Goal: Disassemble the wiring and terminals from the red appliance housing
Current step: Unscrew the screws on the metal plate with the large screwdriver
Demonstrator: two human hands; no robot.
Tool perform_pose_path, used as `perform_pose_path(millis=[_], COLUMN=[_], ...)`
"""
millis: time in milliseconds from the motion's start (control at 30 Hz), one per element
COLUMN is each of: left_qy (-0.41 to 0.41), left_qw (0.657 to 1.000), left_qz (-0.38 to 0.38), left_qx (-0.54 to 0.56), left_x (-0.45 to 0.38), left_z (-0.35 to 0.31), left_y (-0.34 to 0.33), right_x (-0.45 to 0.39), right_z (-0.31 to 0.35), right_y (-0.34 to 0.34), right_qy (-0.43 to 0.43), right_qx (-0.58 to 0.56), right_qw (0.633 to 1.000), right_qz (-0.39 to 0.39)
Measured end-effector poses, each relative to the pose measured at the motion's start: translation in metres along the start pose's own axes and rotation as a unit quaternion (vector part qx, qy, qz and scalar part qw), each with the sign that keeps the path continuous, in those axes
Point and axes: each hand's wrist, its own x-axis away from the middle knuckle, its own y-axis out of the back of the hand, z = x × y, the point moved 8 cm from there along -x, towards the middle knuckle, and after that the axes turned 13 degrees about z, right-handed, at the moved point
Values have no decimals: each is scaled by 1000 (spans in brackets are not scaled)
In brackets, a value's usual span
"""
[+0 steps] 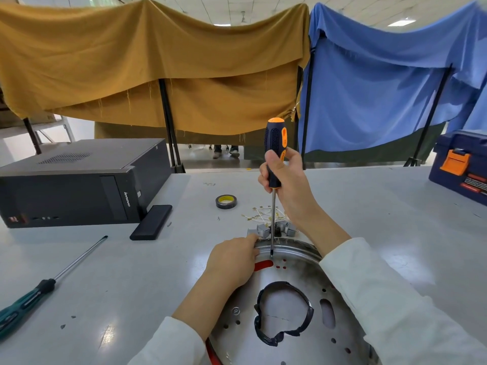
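The red appliance housing (263, 265) lies flat under both my hands, its red showing only through slots in the round metal plate (290, 275) that covers it. I judge the plate stiff and fairly light, with a thin rim that could bite, so the safe hold is where my left hand (232, 262) already is: fingers curled over the far left rim, pinning it down. Just beyond those fingertips sit the grey terminal blocks (263, 231) and pale wires (259, 216), small, springy and probably brittle at the crimps; I would take them by the block body, not by the wire.

My right hand (286, 180) is clenched round the lower grip of the orange-and-black screwdriver (274, 151), which stands upright, tip on the plate just right of my left fingertips. Whether it is seated in a screw head I cannot tell.

Below my right wrist a black ring (284, 312) rims the plate's central opening. Beyond my left hand lies a roll of tape (226, 201); well off to its left, a green-handled screwdriver (29, 299) and a black computer case (79, 180).
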Motion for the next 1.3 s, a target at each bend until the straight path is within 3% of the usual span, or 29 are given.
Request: perform_pose_path(millis=[300, 500, 633, 833, 967, 1167, 1300], left_qy=[3, 3, 0, 1, 1, 5, 5], left_qw=[1000, 1000, 1000, 1000, 1000, 1000, 1000], left_qz=[1, 3, 0, 2, 5, 13, 10], left_qx=[0, 0, 0, 1, -1, 2, 2], left_x=[-1, -2, -1, 0, 0, -1, -1], left_z=[0, 1, 1, 0, 0, 1, 1], left_y=[0, -1, -1, 0, 0, -1, -1], right_x=[1, -1, -2, -1, 0, 0, 0], right_z=[1, -4, -2, 7, 8, 7, 6], right_y=[9, 7, 4, 1, 1, 8, 7], right_qy=[9, -3, -16, -5, 8, 5, 1], right_qx=[65, -22, 97, 135, 88, 81, 102], right_qw=[997, 1000, 995, 991, 996, 996, 994], right_qz=[-34, -22, -25, -3, 26, -38, -32])
